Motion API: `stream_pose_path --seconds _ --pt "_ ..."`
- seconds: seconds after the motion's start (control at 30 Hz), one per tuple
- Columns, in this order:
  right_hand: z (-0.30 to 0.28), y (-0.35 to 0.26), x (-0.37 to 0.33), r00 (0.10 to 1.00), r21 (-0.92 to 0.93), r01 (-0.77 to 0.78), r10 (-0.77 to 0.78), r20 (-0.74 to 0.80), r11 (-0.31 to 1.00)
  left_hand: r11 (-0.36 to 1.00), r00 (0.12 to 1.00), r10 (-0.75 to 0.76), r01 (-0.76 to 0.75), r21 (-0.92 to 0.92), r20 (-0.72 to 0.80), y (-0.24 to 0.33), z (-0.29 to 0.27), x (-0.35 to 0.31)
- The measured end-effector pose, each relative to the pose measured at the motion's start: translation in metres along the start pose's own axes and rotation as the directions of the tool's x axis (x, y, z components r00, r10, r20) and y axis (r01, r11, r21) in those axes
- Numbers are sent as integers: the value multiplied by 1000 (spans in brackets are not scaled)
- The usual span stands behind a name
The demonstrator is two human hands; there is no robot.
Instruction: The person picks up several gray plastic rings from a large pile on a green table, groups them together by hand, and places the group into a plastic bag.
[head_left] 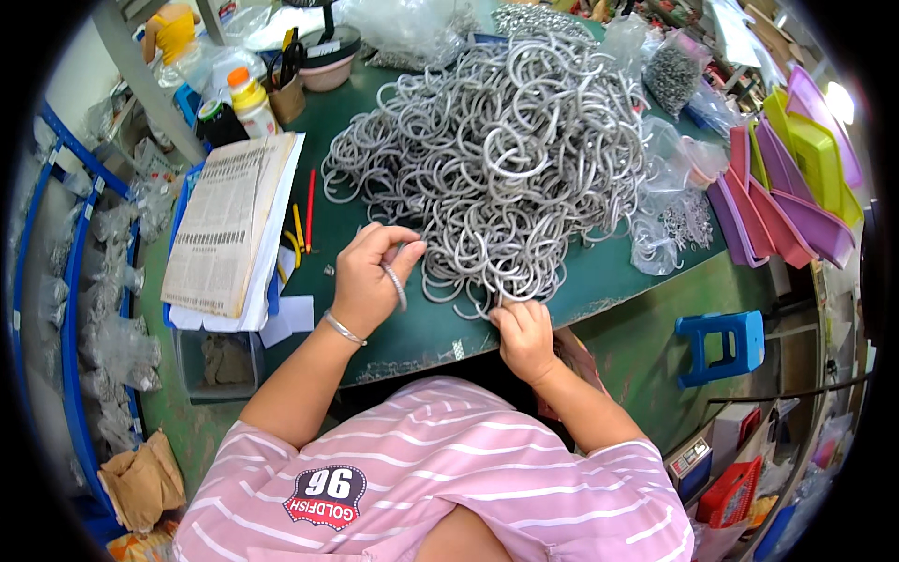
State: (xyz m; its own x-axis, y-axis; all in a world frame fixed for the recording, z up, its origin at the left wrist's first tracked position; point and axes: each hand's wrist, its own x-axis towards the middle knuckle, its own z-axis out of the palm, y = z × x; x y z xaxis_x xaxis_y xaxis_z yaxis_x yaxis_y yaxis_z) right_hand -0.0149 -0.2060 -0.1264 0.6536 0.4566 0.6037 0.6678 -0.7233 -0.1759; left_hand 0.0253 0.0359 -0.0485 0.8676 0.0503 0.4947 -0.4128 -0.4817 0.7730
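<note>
A large heap of silver C-shaped metal rings point(506, 159) lies tangled on the green tabletop point(412, 342). Just left of the heap's near end is my left hand point(368, 276), raised and closed, with one ring point(397, 287) hanging from its fingers. A silver bracelet point(345, 329) circles my left wrist. My right hand point(526, 339) is at the table's near edge. Its thumb and fingers are pinched on a ring at the front of the heap, and the fingers partly cover that ring.
A newspaper stack point(225, 225) sits on the left, beside red and yellow pens point(310, 211). An orange-capped bottle point(251, 103) and a scissors cup point(287, 98) stand behind. Colourful plastic bins point(796, 178) and bagged metal parts point(674, 75) are at right; a blue stool point(721, 347) is below.
</note>
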Motion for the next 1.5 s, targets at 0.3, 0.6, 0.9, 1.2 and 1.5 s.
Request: stream_pose_path --seconds 0.3,0.6,0.9,1.2,1.5 --pt "-26 1 -6 986 296 -89 125 -106 951 993 995 -12 23 -113 95 35 56 107" --pt "-43 -9 27 997 118 -44 36 69 992 913 936 329 -350 209 128 42 51 142" --pt "-58 -1 21 942 52 -124 101 320 991 746 933 -296 359 -561 204 33 71 94" --pt "-112 9 66 871 708 -390 486 76 589 883 997 -57 74 -464 50 43 73 86" --pt "-110 38 142 896 652 -385 434 94 653 842 994 -109 91 -531 -3 21 82 87"
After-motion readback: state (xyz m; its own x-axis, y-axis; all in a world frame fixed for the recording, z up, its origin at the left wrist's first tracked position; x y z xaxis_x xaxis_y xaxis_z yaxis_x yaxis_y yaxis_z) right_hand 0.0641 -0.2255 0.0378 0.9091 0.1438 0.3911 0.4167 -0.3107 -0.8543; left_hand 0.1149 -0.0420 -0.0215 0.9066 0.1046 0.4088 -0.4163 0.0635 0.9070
